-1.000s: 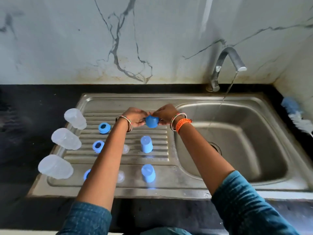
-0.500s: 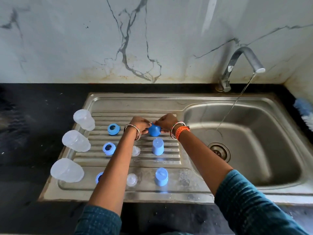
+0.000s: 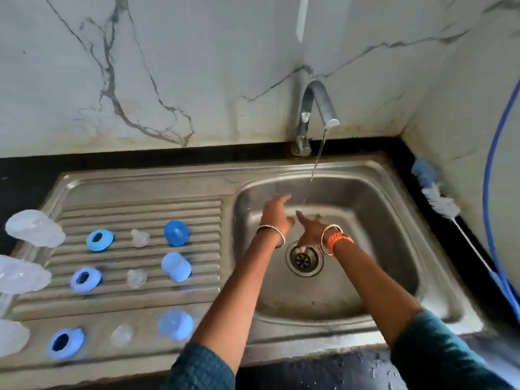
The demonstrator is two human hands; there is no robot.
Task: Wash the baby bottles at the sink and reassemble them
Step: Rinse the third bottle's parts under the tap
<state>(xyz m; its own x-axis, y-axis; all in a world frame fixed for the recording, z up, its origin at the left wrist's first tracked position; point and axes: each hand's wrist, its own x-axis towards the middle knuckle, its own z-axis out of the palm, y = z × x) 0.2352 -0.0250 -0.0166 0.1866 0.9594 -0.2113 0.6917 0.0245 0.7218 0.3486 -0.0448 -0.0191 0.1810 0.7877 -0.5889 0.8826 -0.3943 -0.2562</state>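
Bottle parts lie in rows on the steel drainboard point(image 3: 140, 187): three clear bottles point(image 3: 35, 228) at the left edge, three blue rings point(image 3: 99, 240), three clear teats point(image 3: 139, 237) and three blue caps point(image 3: 176, 233). Both hands are over the sink basin point(image 3: 374, 220), under the thin stream from the tap point(image 3: 318, 105). My left hand point(image 3: 277, 212) has its fingers straight and holds nothing. My right hand point(image 3: 311, 229) is also spread with nothing in it, just above the drain point(image 3: 304, 258).
A long bottle brush point(image 3: 439, 198) with a white and blue head lies on the black counter right of the sink. A blue hose point(image 3: 488, 192) curves down the right wall. Marble wall stands behind the tap.
Both hands set the blue cap down on the drainboard's back row and moved right into the basin under the running water. The view shifted right.
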